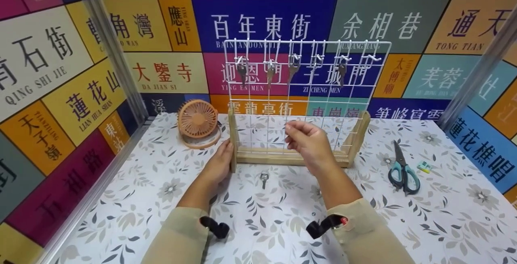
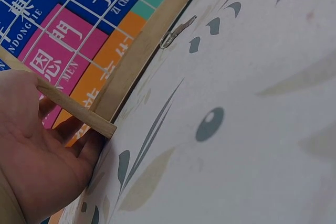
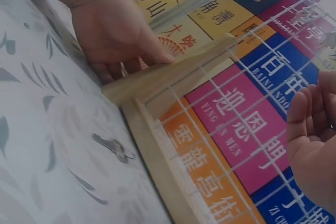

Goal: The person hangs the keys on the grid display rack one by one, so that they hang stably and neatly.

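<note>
A white wire grid rack (image 1: 299, 83) stands upright in a wooden base. My left hand (image 1: 221, 160) grips its left wooden side post (image 2: 79, 107), thumb on one side and fingers behind. In front of the grid my right hand (image 1: 309, 143) is raised, fingers bent and thumb near the index finger. No object shows at its fingertips, though the palm side is partly hidden. Several keys hang from hooks along the upper grid, among them a key (image 1: 242, 74) at the far left and another key (image 1: 342, 74) towards the right. A loose key (image 1: 264, 180) lies on the table before the base.
An orange fan (image 1: 198, 119) stands left of the rack. To the right lie scissors (image 1: 403, 171) with teal and black handles and a small green-and-white item (image 1: 424, 166). A leaf-patterned cloth (image 1: 258, 223) covers the table. Panels with street names (image 1: 262, 17) rise behind.
</note>
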Motion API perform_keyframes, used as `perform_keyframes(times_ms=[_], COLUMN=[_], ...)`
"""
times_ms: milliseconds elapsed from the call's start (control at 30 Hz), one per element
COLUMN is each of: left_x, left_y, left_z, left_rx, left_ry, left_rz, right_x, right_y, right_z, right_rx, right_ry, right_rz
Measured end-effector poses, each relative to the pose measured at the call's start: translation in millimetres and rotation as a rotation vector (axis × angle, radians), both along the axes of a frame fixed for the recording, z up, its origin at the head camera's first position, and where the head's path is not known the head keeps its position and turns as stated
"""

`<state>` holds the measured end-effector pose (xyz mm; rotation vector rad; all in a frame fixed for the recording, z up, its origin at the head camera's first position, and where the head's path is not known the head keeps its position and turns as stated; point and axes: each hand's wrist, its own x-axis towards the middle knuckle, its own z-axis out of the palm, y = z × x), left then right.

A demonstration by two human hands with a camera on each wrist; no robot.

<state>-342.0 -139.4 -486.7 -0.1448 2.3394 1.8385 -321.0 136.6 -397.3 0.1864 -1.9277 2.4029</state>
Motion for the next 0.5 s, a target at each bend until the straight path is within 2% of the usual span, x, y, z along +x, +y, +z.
perform_keyframes(times_ms=[333,500], left_x=[0.4,0.2], left_y=[0.8,-0.3], left_z=[0.9,-0.2], left_rx=[0.018,0.024], left_ry=[0.0,-0.006], left_rz=[-0.006,0.003], right_x=[-7.7,-12.8], right_y=[-19.1,-22.1], right_z=[-39.8,-61.7], right_rx=[0.159,0.226], right_ry=[-0.146,-0.179], right_rz=[0.103,0.129])
